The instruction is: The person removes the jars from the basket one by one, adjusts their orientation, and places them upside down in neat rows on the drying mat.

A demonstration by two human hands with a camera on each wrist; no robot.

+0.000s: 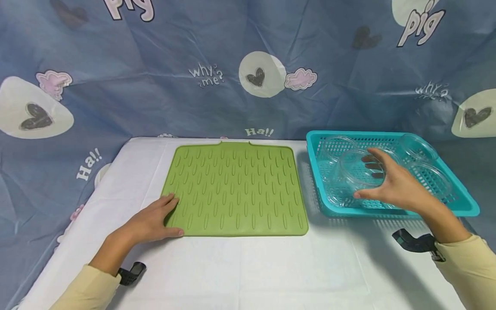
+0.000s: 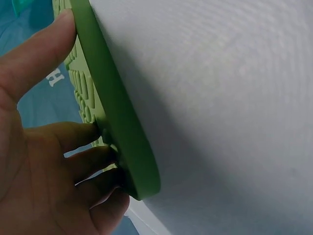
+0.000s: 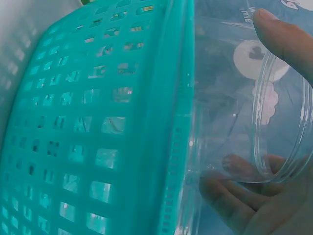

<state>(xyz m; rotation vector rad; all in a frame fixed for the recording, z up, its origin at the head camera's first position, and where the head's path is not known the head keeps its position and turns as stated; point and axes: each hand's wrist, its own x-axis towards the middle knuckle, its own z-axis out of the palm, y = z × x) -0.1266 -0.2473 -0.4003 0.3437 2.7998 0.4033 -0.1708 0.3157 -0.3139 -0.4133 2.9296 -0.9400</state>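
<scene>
My left hand (image 1: 155,219) rests on the near left corner of a green ridged mat (image 1: 236,189), fingers spread on its surface. In the left wrist view the thumb (image 2: 61,34) lies at the mat's edge. My right hand (image 1: 399,185) is over a turquoise basket (image 1: 391,212) and holds a clear plastic jar (image 1: 350,170), with thumb and fingers round opposite sides. In the right wrist view the jar (image 3: 225,103) stands out above the basket's rim, its ringed opening between thumb and fingers.
More clear jars (image 1: 420,146) lie in the basket, at its back and right. A white cloth (image 1: 271,271) covers the table. A blue printed curtain (image 1: 174,99) hangs right behind the mat and basket.
</scene>
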